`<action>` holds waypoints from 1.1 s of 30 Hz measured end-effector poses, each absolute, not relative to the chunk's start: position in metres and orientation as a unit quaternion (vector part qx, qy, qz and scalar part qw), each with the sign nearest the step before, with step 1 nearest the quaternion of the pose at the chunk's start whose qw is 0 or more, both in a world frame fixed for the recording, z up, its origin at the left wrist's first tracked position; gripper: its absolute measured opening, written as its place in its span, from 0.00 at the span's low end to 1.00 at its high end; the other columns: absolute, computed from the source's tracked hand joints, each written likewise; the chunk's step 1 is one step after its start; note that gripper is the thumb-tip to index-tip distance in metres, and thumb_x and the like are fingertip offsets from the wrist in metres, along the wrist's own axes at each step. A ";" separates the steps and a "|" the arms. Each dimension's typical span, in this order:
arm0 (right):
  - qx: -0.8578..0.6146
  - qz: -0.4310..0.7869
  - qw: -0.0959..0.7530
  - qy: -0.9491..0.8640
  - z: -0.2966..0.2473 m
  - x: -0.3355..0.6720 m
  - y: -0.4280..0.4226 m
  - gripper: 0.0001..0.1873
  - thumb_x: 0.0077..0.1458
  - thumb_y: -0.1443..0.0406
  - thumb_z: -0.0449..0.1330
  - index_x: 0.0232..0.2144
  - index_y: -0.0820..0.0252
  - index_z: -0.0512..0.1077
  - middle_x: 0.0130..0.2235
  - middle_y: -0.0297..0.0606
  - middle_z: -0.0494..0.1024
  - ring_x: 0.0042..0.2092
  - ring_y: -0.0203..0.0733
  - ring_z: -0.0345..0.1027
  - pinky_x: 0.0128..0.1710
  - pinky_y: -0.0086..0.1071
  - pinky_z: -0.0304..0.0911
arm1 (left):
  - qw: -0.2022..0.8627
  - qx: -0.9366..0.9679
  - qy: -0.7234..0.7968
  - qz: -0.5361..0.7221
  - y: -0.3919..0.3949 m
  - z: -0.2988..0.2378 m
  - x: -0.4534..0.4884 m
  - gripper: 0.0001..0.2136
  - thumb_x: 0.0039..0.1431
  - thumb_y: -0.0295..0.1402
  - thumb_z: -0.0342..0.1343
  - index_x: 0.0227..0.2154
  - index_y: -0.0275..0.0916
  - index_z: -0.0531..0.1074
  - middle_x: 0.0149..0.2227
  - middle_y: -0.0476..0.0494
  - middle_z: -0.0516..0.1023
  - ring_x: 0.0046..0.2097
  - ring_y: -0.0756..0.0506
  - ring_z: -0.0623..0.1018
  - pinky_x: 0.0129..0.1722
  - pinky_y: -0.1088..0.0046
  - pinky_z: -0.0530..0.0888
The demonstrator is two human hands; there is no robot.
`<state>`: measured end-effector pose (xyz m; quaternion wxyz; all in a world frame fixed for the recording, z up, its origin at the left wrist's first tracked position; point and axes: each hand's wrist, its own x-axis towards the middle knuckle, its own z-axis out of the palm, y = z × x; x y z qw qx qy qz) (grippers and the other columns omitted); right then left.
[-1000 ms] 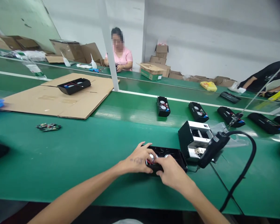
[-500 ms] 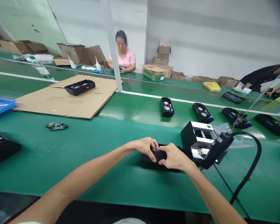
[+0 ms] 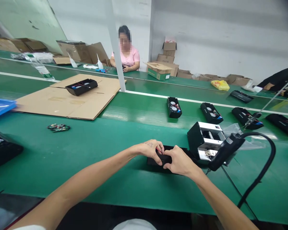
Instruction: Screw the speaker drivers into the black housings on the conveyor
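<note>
Beside the right hand [image 3: 180,161], metal housing [image 3: 204,142] and corded tool [image 3: 227,151]

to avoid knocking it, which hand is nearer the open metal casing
Right. The right hand is close beside the open black-and-silver metal casing, just to its left and slightly lower in view; the left hand lies farther left, beyond the right hand.

Nothing is legible anywhere, not even on the black case [image 3: 156,167].
</note>
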<state>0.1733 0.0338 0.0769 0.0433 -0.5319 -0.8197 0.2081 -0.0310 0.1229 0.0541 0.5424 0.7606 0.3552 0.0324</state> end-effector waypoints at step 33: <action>-0.542 0.209 0.025 -0.813 0.068 0.172 0.050 0.13 0.47 0.55 0.76 0.37 0.49 0.86 0.29 0.35 0.84 0.37 0.49 0.74 0.37 0.36 0.57 | 0.547 0.767 0.333 0.047 0.126 0.047 -0.026 0.21 0.32 0.40 0.80 0.26 0.40 0.76 0.37 0.53 0.75 0.38 0.48 0.75 0.35 0.74 0.68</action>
